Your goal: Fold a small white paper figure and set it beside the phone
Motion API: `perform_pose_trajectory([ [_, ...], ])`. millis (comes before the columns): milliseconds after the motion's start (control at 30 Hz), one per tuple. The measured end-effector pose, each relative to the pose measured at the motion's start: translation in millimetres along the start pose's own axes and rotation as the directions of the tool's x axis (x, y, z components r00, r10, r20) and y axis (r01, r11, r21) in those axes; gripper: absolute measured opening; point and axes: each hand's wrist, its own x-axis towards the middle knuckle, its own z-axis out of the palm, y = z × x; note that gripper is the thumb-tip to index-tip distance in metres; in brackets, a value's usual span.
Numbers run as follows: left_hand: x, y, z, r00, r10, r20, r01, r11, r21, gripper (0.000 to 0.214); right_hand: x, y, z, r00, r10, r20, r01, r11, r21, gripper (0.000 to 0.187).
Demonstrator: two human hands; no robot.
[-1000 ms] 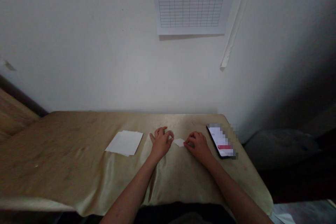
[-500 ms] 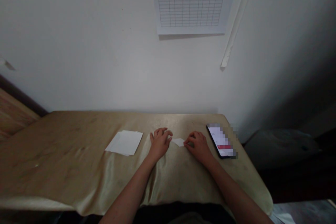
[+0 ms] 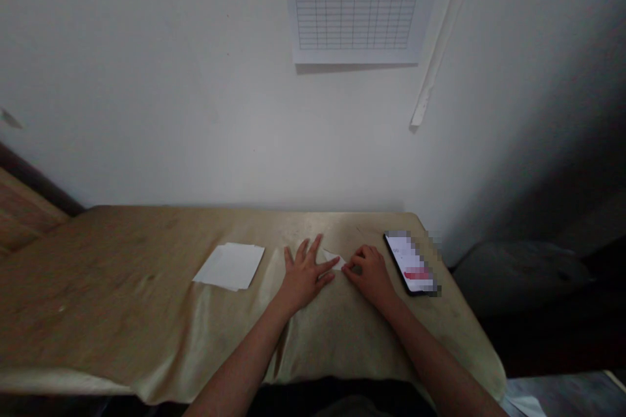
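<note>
A small piece of folded white paper (image 3: pixel 334 259) lies on the cloth-covered table between my hands. My left hand (image 3: pixel 304 272) has its fingers spread, and its index finger lies across the paper, hiding part of it. My right hand (image 3: pixel 368 272) pinches the paper's right corner between thumb and fingertips, with the other fingers curled. To the left of my left hand rests a loose stack of white paper sheets (image 3: pixel 229 266), its edges slightly uneven.
A phone (image 3: pixel 411 264) with a lit screen lies to the right of my right hand. The table (image 3: pixel 122 287) wears a wrinkled gold cloth and meets a white wall, where a printed grid sheet (image 3: pixel 357 6) hangs. Dark objects stand beyond the right edge.
My left hand has shifted slightly right and its fingers have spread from a curled pose, the index finger now reaching over the paper. My right hand stays at the paper's right corner.
</note>
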Motion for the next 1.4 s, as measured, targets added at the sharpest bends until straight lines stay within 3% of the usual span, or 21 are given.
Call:
perform_pose_trajectory([
  [500,3,-5,2.3,0.988,-0.144,-0.046,0.145,0.989,0.002,0.050,0,0,0,1.000,0.022,0.003,-0.022,0.999,0.031,0.011],
  [767,3,-1,-2.4,0.984,-0.153,-0.095,0.157,0.987,0.039,0.050,0,-3,-3,0.999,0.041,0.026,-0.042,0.999,0.033,0.010],
  [1400,0,2,-4.0,0.982,-0.176,-0.066,0.186,0.957,0.223,0.061,2,-3,-3,0.998,0.051,0.033,-0.052,0.998,0.022,0.010],
])
